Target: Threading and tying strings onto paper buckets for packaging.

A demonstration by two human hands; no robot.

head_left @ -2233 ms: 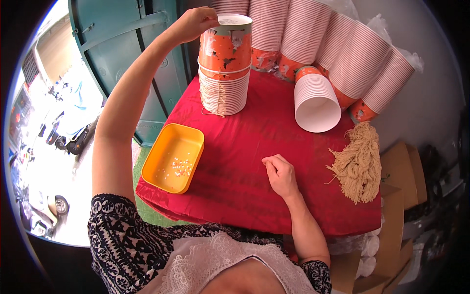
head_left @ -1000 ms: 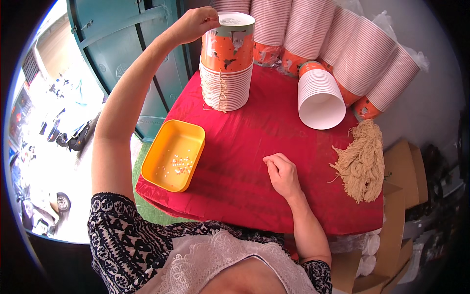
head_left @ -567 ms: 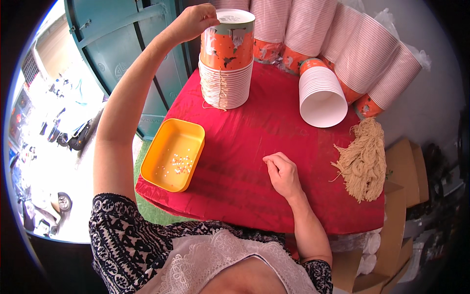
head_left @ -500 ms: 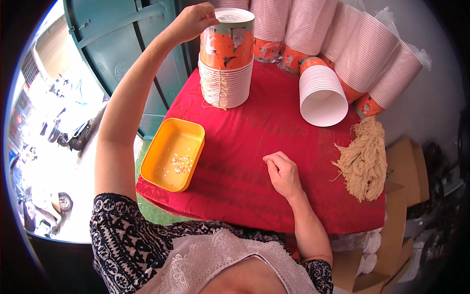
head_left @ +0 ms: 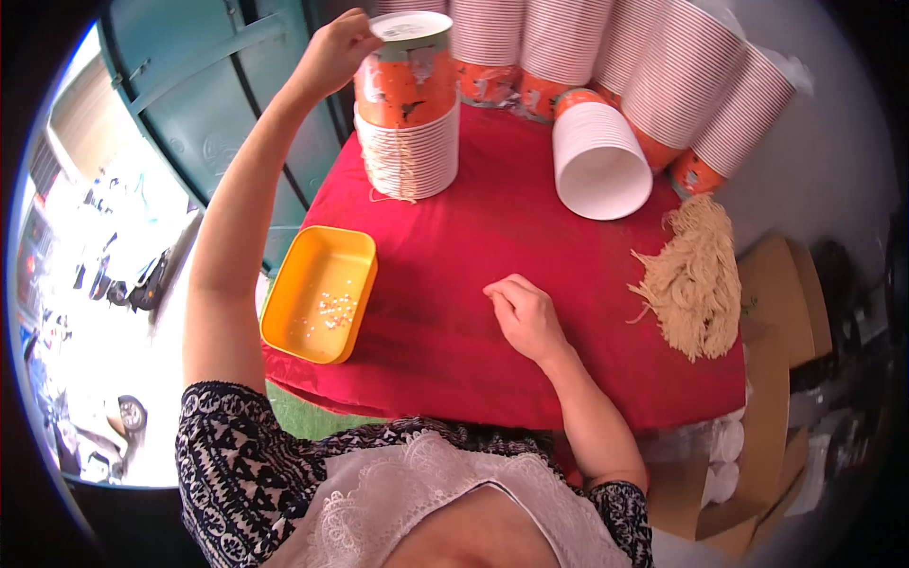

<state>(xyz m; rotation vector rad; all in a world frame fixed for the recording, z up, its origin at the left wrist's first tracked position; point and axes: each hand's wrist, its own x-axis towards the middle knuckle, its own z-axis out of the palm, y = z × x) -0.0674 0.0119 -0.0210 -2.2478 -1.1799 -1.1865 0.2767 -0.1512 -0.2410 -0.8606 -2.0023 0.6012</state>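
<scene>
My left hand [head_left: 338,49] is raised at the far left of the table, its curled fingertips at the top edge of a tall stack of upturned paper buckets [head_left: 405,90], orange and green above white rims. Whether the fingers grip that edge or something small is hidden. Pale string [head_left: 386,156] runs down the rims of this stack. My right hand [head_left: 526,317] rests loosely closed on the red cloth [head_left: 454,369]; whatever it may hold does not show. To its left lies a yellow plastic tub [head_left: 322,248] with small pale and reddish bits inside.
A white-walled bucket [head_left: 602,161] lies on its side, mouth toward me. Behind it lean several plastic-wrapped bucket stacks [head_left: 686,80]. A bundle of beige string [head_left: 696,284] sits at the right edge. Cardboard boxes [head_left: 772,331] stand right of the table, a green metal door [head_left: 204,104] at left.
The whole scene has shifted a little left and up in the picture as the head moved. Both hands keep nearly the same places and closed shapes; the things on the table have not moved.
</scene>
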